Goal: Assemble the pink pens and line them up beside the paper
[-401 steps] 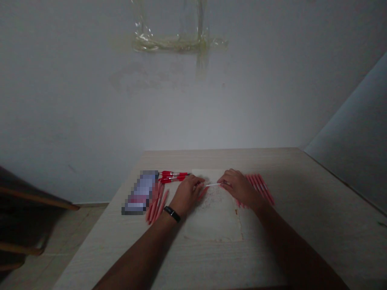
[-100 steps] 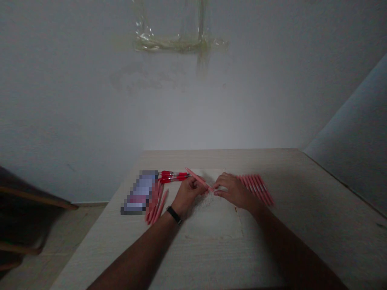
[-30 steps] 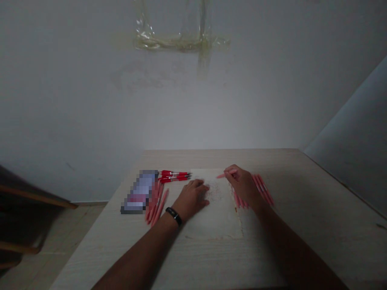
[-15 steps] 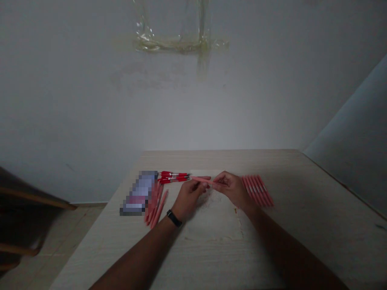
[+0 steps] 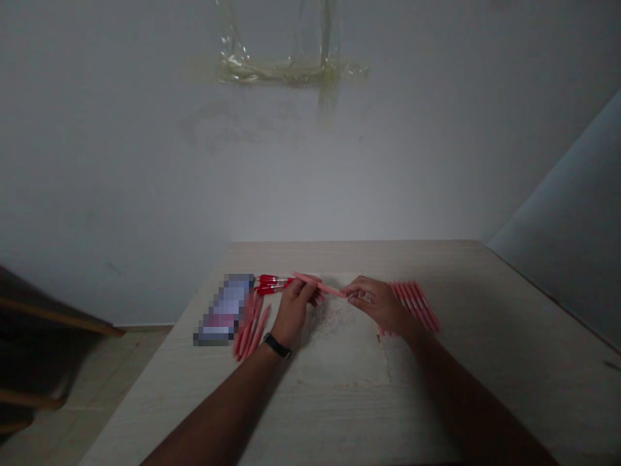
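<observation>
Between my hands, above the table, a pink pen [image 5: 332,289] is held nearly level, its left end slightly higher. My left hand [image 5: 294,309], with a black band on the wrist, grips the pen's left part between thumb and fingers. At the other end, the fingertips of my right hand [image 5: 381,303] pinch the pen's tip. Several more pink pens [image 5: 418,304] lie side by side in a slanted row, partly behind my right hand. A loose group of pink pens [image 5: 250,336] lies left of my left wrist. Red pens [image 5: 272,282] lie behind my left hand, partly covered by it.
A blurred, phone-like flat object [image 5: 226,309] lies at the table's left side. The pale wooden table [image 5: 310,421] has a worn patch [image 5: 339,356] under my hands. Its back edge meets a grey wall [image 5: 412,162] with clear tape. Dark wooden furniture [image 5: 33,362] stands at lower left.
My left hand has moved slightly left and up along the pen, and more of the pen shows between my hands. My right hand has shifted slightly right, still pinching its end.
</observation>
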The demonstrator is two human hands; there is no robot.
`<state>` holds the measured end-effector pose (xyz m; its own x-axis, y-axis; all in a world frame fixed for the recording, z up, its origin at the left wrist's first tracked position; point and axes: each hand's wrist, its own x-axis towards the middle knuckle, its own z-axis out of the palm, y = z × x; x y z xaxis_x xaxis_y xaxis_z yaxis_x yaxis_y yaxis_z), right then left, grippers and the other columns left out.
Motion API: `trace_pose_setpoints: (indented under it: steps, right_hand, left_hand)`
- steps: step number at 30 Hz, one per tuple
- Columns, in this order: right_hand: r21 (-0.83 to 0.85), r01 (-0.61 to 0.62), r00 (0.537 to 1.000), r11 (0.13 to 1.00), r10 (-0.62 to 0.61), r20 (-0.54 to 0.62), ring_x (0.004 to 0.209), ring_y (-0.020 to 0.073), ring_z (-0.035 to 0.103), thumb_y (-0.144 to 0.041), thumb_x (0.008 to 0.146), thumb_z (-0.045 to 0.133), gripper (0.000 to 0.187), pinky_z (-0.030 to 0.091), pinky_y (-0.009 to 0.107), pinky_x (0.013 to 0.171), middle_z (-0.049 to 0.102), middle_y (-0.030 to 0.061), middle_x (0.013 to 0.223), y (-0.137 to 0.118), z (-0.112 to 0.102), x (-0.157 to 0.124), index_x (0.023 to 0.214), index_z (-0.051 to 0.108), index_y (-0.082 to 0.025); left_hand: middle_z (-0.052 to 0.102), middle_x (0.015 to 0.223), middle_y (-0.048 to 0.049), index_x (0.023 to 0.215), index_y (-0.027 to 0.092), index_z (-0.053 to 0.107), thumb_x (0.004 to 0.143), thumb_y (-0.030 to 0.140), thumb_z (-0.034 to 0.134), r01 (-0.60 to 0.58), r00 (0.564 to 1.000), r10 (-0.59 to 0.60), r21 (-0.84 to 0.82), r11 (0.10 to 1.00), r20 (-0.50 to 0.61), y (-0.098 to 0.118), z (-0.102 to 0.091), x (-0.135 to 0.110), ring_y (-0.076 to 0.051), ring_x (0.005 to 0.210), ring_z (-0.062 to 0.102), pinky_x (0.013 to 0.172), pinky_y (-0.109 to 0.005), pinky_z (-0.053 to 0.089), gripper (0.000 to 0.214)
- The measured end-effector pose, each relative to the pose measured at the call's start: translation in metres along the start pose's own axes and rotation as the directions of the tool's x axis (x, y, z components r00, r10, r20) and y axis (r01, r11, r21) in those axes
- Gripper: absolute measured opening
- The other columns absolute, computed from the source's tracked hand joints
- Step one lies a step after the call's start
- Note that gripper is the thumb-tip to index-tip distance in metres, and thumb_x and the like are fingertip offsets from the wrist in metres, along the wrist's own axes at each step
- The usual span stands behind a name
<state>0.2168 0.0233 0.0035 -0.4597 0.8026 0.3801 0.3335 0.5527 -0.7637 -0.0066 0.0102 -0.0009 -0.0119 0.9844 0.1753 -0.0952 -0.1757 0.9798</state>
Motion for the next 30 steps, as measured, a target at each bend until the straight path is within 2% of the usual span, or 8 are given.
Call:
trace_pose_setpoints:
  steps: [6, 14, 20, 26, 30]
  right_hand:
    - [0.018, -0.011, 1.000, 1.000, 0.011, -0.008, 0.084, 0.0167, 0.063, -0.030, 0.090, 0.064, 0.013, 0.047, 0.027, 0.074, 0.067, 0.0031, 0.088, 0.0022, 0.0048, -0.0004, 0.095, 0.072, -0.021]
    - [-0.025, 0.013, 1.000, 1.000, -0.013, 0.012, 0.087, 0.0178, 0.063, -0.030, 0.092, 0.062, 0.017, 0.047, 0.029, 0.078, 0.069, 0.0049, 0.094, 0.0021, 0.0003, -0.0003, 0.102, 0.072, -0.022]
    - [-0.017, -0.012, 1.000, 1.000, 0.012, 0.013, 0.082, 0.0160, 0.062, -0.031, 0.091, 0.065, 0.013, 0.046, 0.027, 0.074, 0.065, 0.0028, 0.086, 0.0036, 0.0031, -0.0007, 0.091, 0.071, -0.020]
    - [-0.025, -0.012, 1.000, 1.000, 0.012, 0.015, 0.084, 0.0160, 0.062, -0.026, 0.091, 0.064, 0.010, 0.046, 0.027, 0.076, 0.066, 0.0033, 0.089, -0.0006, 0.0037, 0.0002, 0.095, 0.071, -0.020]
    - [-0.045, -0.014, 1.000, 0.999, 0.014, 0.013, 0.081, 0.0154, 0.061, -0.026, 0.090, 0.064, 0.009, 0.046, 0.026, 0.074, 0.065, 0.0028, 0.086, 0.0026, 0.0039, 0.0005, 0.091, 0.070, -0.019]
  left_hand:
    - [0.065, 0.070, -0.0025, 0.089, 0.015, 0.065, 0.086, 0.039, 0.060, 0.048, 0.997, -0.047, -0.015, 0.999, 0.054, -0.0024, 0.0024, -0.0025, -0.014, 0.063, 0.058, 0.059, -0.026, 0.045, 0.025]
    - [0.065, 0.072, -0.0032, 0.087, 0.014, 0.066, 0.085, 0.042, 0.062, 0.017, 1.000, -0.017, 0.024, 1.000, -0.002, 0.0004, 0.0020, -0.0015, -0.015, 0.064, 0.058, 0.060, -0.026, 0.045, 0.028]
    - [0.063, 0.069, -0.0018, 0.088, 0.014, 0.065, 0.085, 0.045, 0.061, 0.044, 0.998, -0.047, 0.052, 0.998, 0.049, -0.0034, 0.0035, -0.0021, -0.014, 0.062, 0.057, 0.058, -0.025, 0.044, 0.031]
    - [0.064, 0.070, -0.0014, 0.089, 0.014, 0.065, 0.086, 0.046, 0.060, 0.012, 1.000, -0.013, 0.066, 0.998, 0.020, -0.0034, 0.0018, -0.0010, -0.013, 0.062, 0.057, 0.058, -0.025, 0.044, 0.033]
    - [0.064, 0.070, -0.0016, 0.089, 0.013, 0.065, 0.086, 0.046, 0.060, 0.027, 0.998, -0.030, 0.064, 0.998, 0.053, -0.0073, 0.0011, 0.0000, -0.014, 0.062, 0.058, 0.058, -0.024, 0.045, 0.033]
